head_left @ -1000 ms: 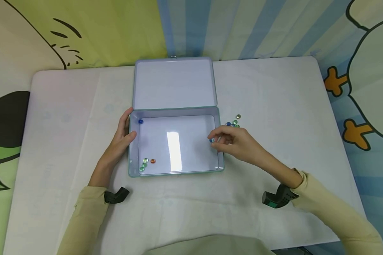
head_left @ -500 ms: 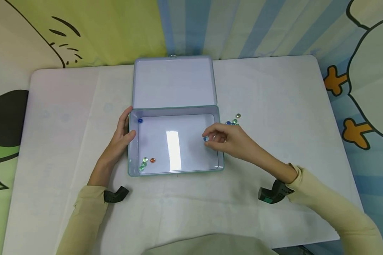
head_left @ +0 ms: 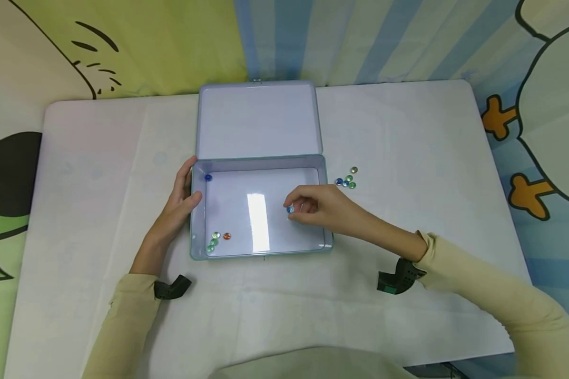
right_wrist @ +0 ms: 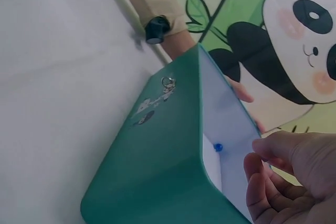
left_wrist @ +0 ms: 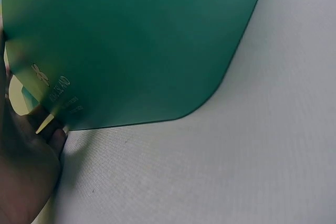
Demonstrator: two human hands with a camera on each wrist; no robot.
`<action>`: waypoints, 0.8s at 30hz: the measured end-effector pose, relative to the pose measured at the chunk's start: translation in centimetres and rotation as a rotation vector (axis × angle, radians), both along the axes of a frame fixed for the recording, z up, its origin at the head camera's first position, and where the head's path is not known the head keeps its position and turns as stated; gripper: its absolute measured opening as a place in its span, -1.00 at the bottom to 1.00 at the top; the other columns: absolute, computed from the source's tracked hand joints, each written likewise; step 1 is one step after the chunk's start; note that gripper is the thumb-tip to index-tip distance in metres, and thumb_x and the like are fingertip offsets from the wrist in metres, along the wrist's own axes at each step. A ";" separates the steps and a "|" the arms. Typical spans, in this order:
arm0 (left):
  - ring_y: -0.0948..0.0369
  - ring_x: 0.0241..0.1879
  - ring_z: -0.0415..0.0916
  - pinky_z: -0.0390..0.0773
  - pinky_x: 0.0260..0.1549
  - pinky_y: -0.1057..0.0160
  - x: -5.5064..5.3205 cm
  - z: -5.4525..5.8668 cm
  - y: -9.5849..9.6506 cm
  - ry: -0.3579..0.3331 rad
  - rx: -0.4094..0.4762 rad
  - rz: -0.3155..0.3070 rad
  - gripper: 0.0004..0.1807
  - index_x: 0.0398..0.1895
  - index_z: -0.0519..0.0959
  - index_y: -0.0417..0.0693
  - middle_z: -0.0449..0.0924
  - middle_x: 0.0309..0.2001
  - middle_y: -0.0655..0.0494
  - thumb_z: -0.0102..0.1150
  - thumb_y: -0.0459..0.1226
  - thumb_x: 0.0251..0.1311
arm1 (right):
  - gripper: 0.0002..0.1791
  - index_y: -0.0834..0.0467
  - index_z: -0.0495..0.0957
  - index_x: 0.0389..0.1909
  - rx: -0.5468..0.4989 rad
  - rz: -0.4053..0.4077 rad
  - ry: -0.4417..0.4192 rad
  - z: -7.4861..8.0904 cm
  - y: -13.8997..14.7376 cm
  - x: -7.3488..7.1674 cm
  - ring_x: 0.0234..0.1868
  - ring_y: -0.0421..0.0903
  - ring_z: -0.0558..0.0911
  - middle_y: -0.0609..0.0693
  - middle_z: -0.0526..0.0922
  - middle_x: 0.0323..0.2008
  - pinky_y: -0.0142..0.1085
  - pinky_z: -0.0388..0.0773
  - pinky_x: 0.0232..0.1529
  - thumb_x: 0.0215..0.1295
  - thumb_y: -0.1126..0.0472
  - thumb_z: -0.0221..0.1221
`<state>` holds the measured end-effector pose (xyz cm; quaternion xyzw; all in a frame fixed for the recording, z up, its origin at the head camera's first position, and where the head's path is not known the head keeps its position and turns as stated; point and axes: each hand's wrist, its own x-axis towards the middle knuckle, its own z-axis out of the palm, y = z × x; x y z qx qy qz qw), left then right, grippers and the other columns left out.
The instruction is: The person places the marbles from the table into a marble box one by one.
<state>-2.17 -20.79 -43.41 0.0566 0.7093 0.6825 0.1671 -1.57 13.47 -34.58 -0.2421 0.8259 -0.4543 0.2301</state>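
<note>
A green tin box (head_left: 261, 257) with a pale inside lies on the table, its lid (head_left: 258, 118) folded open toward the back. My left hand (head_left: 174, 206) grips the box's left wall, thumb over the rim and fingers along the outside. Over the right half of the box, my right hand (head_left: 313, 204) pinches a light blue glass bead (head_left: 290, 209) between thumb and fingertips. Inside the box, a dark blue bead (head_left: 208, 178) lies at the back left corner. An orange bead (head_left: 227, 236) and several green ones (head_left: 214, 242) lie near the front left corner.
Right of the box, a small group of blue and green beads (head_left: 346, 183) lies on the white-covered table (head_left: 408, 158). A printed curtain (head_left: 384, 42) hangs along the table's far edge. In the right wrist view, a metal clasp (right_wrist: 168, 82) shows on the box's front.
My right hand has moved left, carrying the light blue bead from the box's right wall farther over its inside. The loose beads at the right now show fully. My left hand keeps its hold.
</note>
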 end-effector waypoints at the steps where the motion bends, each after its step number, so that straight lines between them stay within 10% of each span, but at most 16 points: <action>1: 0.08 0.53 -0.30 -0.31 0.40 -0.23 0.0 0.0 0.0 -0.001 0.002 0.001 -0.17 0.52 -0.13 0.36 -0.26 0.57 0.09 0.07 0.01 0.29 | -0.83 0.13 0.64 -0.21 0.004 0.013 0.001 0.0 -0.3 -0.2 -0.38 -0.20 0.53 -0.08 0.62 -0.44 -0.44 0.52 -0.31 0.16 0.30 0.33; 9: 0.10 0.54 -0.31 -0.31 0.41 -0.20 -0.1 0.0 -0.1 0.002 0.006 -0.002 -0.17 0.52 -0.13 0.36 -0.26 0.57 0.10 0.08 0.02 0.29 | -0.85 0.18 0.63 -0.21 0.016 0.118 0.027 0.2 -3.5 -1.8 -0.41 -0.23 0.54 -0.05 0.62 -0.46 -0.42 0.54 -0.29 0.18 0.34 0.27; 24: 0.11 0.52 -0.26 -0.23 0.39 -0.20 -0.1 -0.1 0.0 -0.005 0.012 -0.003 -0.18 0.53 -0.14 0.37 -0.24 0.56 0.11 0.06 -0.02 0.31 | -0.79 0.26 0.59 -0.10 0.157 0.255 -0.176 -0.7 -9.2 -5.6 -0.52 -0.18 0.50 -0.02 0.59 -0.54 -0.48 0.36 -0.44 0.25 0.35 0.24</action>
